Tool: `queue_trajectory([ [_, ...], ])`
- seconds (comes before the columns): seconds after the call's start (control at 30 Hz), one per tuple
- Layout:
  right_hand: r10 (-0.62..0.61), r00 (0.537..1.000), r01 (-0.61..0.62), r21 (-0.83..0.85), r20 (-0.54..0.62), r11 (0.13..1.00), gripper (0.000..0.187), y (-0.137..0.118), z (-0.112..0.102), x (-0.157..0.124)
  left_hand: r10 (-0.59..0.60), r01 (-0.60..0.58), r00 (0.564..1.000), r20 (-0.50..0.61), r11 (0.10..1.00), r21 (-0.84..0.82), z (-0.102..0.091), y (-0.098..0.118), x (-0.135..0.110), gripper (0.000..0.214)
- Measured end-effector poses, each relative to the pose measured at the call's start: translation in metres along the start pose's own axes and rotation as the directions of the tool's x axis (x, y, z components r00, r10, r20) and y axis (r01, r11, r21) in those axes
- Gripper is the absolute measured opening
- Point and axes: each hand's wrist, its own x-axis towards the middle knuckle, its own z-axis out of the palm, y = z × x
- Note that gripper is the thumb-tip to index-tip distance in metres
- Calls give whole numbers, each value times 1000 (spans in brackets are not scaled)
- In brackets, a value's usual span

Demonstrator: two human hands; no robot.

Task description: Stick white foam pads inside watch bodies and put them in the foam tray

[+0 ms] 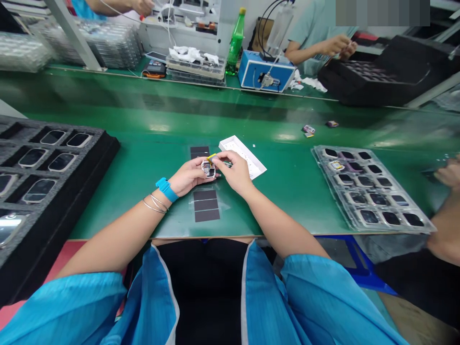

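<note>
Closest to me, the left hand (189, 176) curls around a small watch body (208, 168), and the right hand (233, 171) pinches a yellow strip (212, 156) against it, just above the green surface (287, 201). Dark film sheets (206, 205) lie beside them, with a white tray (242, 155) just beyond. Watch units fill the foam tray (43, 125) at left; more sit in the clear tray (316, 153) at right. From here, I can't tell how many are done or left.

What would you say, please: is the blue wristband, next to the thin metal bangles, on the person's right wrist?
The side is wrong: the blue wristband is on the left wrist, behind the left hand, next to the thin metal bangles, as the head view shows.
</note>
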Motion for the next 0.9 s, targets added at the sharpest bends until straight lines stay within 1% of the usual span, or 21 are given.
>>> queue_trajectory([
  [0.03,-25,1000,25,-27,-18,999,9,-1,0,-1,7,-7,1000,10,1000,7,0,0,0,46],
  [0.1,-60,998,58,-69,-27,996,7,-3,0,-3,19,-19,1000,-16,999,38,-2,-2,2,44],
  [0.2,-74,997,73,-88,-9,993,7,-5,2,-5,11,-6,997,-71,998,60,-3,-5,5,36],
  [0.3,-88,996,88,-96,6,992,10,-6,3,-7,-13,18,993,-116,999,45,-2,-5,6,29],
  [0.4,-140,990,143,-173,30,974,13,-6,4,-7,-45,47,985,-167,999,8,2,-2,5,18],
  [0.5,-223,972,236,-314,76,920,15,-5,4,-8,-75,61,977,-201,995,-75,4,2,4,15],
  [0.6,-298,944,330,-436,142,838,20,-4,5,-10,-108,75,980,-165,978,-196,4,5,3,23],
  [0.7,-311,927,375,-481,209,793,25,-3,6,-10,-115,73,981,-154,964,-255,0,7,3,25],
  [0.8,-276,928,364,-449,251,816,22,-3,6,-9,-71,35,984,-161,977,-212,-5,6,4,21],
  [0.9,-219,951,285,-345,217,894,14,-2,4,-6,-13,-1,995,-102,990,-138,-10,3,4,31],
])
